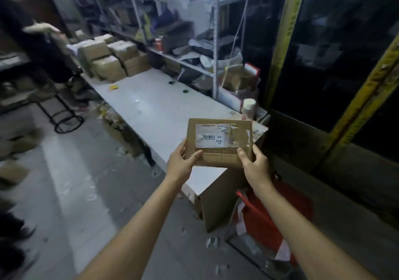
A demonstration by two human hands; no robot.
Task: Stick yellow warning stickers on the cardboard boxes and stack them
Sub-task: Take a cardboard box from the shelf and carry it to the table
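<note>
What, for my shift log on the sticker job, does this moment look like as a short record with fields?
held item: box, raised near the near end of the table
left hand: grips the box's lower left corner
right hand: grips the box's lower right corner
label: white, with barcode, on the box's facing side
yellow sticker on box: none visible
pile: cardboard boxes at the table's far end
yellow scrap: on the table, too small to identify

Brown box (218,157) with white label (212,136)
Black bars are printed on the label; the table (151,107) is seen white, the bag (265,215) red.
</note>
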